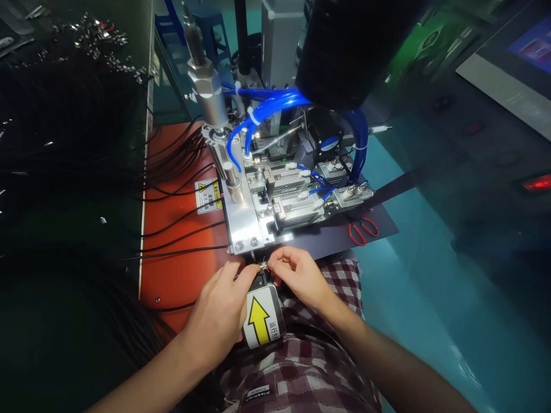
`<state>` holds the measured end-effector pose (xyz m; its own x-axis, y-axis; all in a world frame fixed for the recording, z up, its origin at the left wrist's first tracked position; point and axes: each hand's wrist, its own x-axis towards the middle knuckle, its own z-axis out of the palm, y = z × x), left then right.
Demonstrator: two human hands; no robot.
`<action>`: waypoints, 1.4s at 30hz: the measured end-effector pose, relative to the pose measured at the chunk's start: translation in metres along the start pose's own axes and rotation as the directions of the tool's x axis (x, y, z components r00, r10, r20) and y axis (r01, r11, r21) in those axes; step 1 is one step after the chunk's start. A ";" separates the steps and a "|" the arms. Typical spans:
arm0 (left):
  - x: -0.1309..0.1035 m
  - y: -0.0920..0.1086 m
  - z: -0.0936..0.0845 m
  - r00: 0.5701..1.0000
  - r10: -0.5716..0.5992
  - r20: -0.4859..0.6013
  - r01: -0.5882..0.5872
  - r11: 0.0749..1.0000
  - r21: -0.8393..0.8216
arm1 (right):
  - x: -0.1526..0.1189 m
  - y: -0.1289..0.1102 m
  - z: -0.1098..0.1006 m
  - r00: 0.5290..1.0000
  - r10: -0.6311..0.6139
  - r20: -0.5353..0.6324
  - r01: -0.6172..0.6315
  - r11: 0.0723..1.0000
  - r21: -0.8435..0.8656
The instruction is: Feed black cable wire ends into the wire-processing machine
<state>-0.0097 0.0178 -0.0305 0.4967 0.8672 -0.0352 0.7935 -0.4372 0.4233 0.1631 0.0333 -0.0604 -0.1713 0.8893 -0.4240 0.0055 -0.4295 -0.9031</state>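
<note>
A small part with thin coloured wires (264, 265) sits between my fingertips, at the front end of the metal machine (243, 221). My left hand (221, 304) is closed, its thumb and forefinger pinching at the left side of this part. From the right, my right hand (301, 275) pinches at the thin wires, fingers curled. Below the fingertips lies a white plate with a yellow arrow (259, 318), partly covered by my left hand. The exact shape of the small part is too small to tell.
Black cables (185, 226) cross the orange board (172, 281) into the machine's left side. Blue air tubes (275, 103) arch over the machine. Red-handled scissors (364, 231) lie at right. A dark mass of cables fills the left. A control panel with a screen (534, 49) stands upper right.
</note>
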 end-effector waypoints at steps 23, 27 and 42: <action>-0.005 -0.005 0.002 0.997 0.024 -0.079 -0.028 0.998 -0.050 | -0.003 0.001 0.020 0.972 -0.137 -0.193 0.127 0.990 -0.061; -0.004 -0.004 0.001 0.996 0.020 -0.084 -0.025 0.998 -0.057 | -0.006 0.001 0.017 0.964 -0.184 -0.190 0.165 0.980 -0.110; -0.003 -0.003 0.000 0.998 0.009 -0.059 -0.015 0.995 -0.099 | -0.013 0.011 0.004 0.983 -0.018 -0.180 0.018 1.000 -0.003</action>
<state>-0.0138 0.0163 -0.0321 0.4824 0.8756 0.0223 0.7470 -0.4245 0.5117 0.1613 0.0168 -0.0644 0.0092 0.9107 -0.4130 0.0051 -0.4131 -0.9107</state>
